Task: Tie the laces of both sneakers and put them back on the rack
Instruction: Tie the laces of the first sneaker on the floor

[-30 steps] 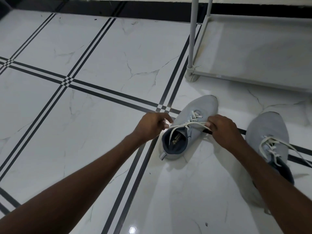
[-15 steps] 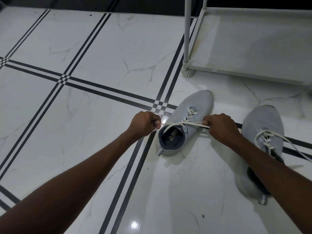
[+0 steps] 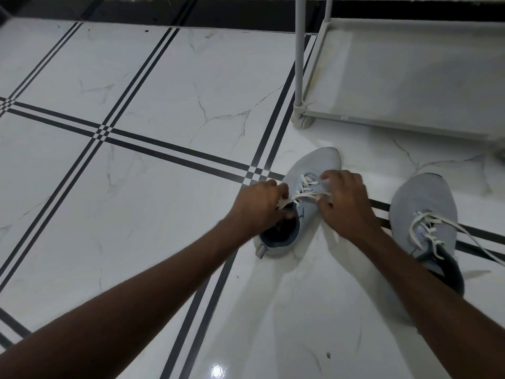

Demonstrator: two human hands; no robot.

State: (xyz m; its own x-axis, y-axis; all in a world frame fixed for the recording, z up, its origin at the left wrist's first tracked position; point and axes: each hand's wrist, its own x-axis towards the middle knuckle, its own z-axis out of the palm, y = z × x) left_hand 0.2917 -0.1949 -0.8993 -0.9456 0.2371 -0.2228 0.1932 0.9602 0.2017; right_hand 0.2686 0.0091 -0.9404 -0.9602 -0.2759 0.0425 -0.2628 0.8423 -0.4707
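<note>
Two grey sneakers with white laces stand on the tiled floor. Both hands work over the left sneaker (image 3: 317, 165). My left hand (image 3: 258, 206) pinches one end of its lace (image 3: 306, 196) above the shoe's opening. My right hand (image 3: 345, 203) grips the other end at the shoe's right side. The lace runs short and taut between the two hands. The right sneaker (image 3: 423, 203) stands apart at the right, partly behind my right forearm. Its laces (image 3: 426, 228) lie loose, and one end trails off toward the right edge of the view.
The grey shoe rack (image 3: 410, 77) stands at the upper right, its bottom shelf bare and its corner post (image 3: 299, 64) just beyond the left sneaker's toe. White marble tiles with black stripes (image 3: 175, 149) spread to the left. A dark skirting (image 3: 164, 9) runs along the far wall.
Both hands have come closer together over the left sneaker. The stretch of lace between them is shorter than before. The right sneaker has not moved.
</note>
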